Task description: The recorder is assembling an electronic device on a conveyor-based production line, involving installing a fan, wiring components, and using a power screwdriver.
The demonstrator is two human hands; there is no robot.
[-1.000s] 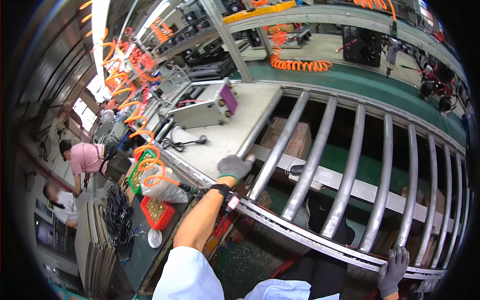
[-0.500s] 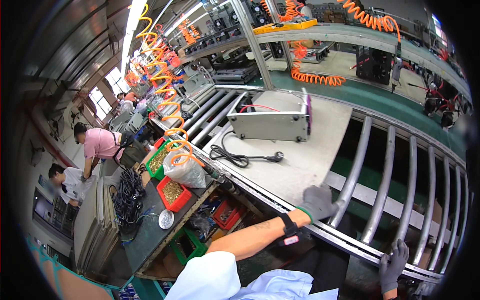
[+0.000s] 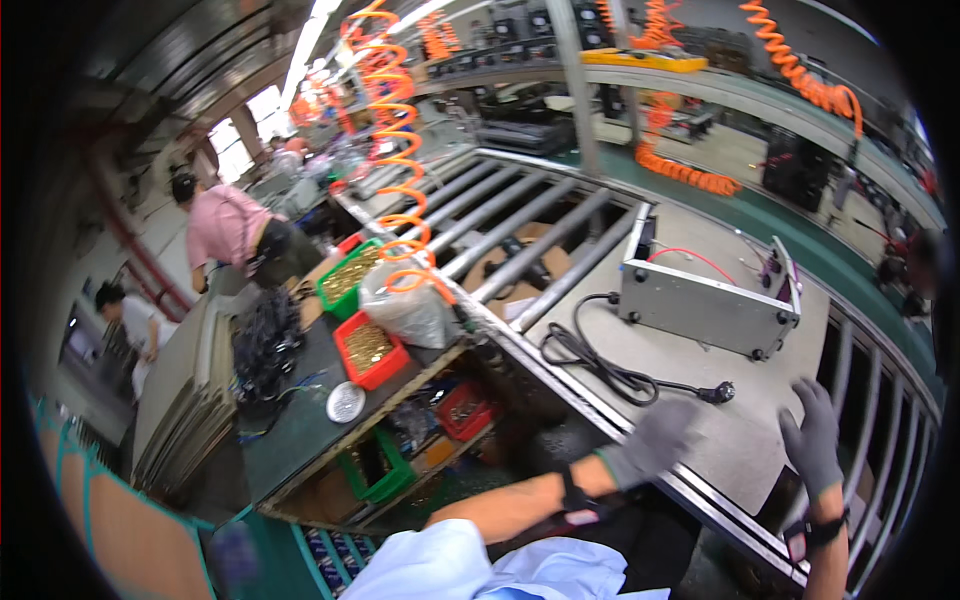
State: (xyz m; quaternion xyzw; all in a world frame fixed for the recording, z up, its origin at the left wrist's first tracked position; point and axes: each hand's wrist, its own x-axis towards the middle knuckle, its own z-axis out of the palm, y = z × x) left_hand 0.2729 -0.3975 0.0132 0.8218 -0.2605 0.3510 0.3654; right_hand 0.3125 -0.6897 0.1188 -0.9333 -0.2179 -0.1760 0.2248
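A silver metal case (image 3: 705,312) with black feet rests on a pale board (image 3: 745,440) atop a roller conveyor (image 3: 560,385), a red wire arching across its open side. A black power cord (image 3: 676,385) lies looped on the board in front of it, the plug (image 3: 718,392) near the person's left hand (image 3: 655,442). That hand, gray-gloved and blurred, is at the board's near edge; whether it grips or touches anything cannot be told. The gray-gloved right hand (image 3: 813,440), fingers spread and holding nothing, is raised at the board's right side, beside the exposed rollers. Black bands circle both wrists.

To the left, a dark green worktop (image 3: 290,440) carries a red bin (image 3: 388,374) and a green bin (image 3: 350,304), both filled with small brass-colored parts, beside a clear plastic bag (image 3: 408,312). A round white dish (image 3: 345,402) and a heap of black cables (image 3: 268,340) lie nearby, next to a stack of flat boards (image 3: 185,400).

An orange coiled hose (image 3: 398,148) hangs above. Beyond, a person in a pink shirt (image 3: 225,230) leans forward, near another in white (image 3: 142,322).
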